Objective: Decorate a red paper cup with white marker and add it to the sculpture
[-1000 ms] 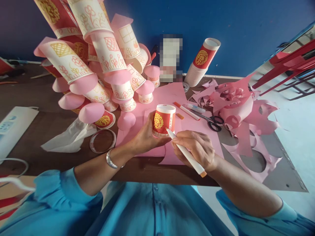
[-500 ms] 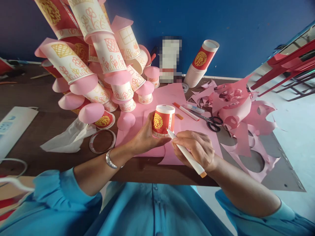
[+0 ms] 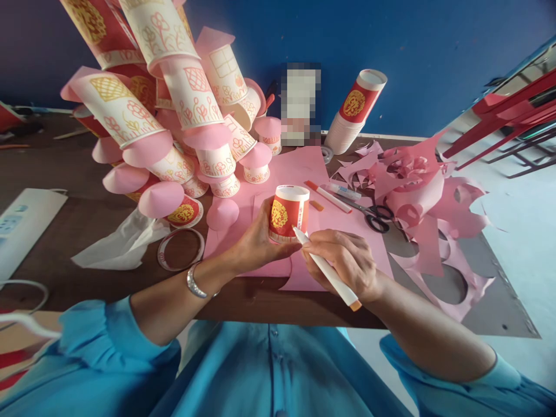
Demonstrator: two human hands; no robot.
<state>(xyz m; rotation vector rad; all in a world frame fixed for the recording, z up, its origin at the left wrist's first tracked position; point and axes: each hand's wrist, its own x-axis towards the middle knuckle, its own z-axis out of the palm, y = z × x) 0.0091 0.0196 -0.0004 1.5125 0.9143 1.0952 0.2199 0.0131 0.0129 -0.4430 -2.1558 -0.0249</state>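
A red and white paper cup [image 3: 290, 211] with a gold emblem is gripped in my left hand [image 3: 260, 240], its fingers around the left side and underneath. In my right hand [image 3: 343, 260] is a white marker pen [image 3: 332, 278] with an orange end. The pen's tip meets the lower part of the cup's red side or is very close to it; I cannot tell which. Pink paper sheets [image 3: 299, 165] lie beneath both hands. Just beyond the cup rest a capped red and white marker [image 3: 332, 198] and black-handled scissors [image 3: 377, 219].
Decorated paper cups [image 3: 191, 92] with pink paper cones are stacked high at left. A slanted stack of cups [image 3: 357, 104] stands by the blue wall. Pink paper scraps [image 3: 417, 185] pile up at right. A tape roll [image 3: 180, 249] lies near my left forearm.
The marker in my right hand has shifted slightly left along the cup's lower side. My left hand and the cup have hardly moved.
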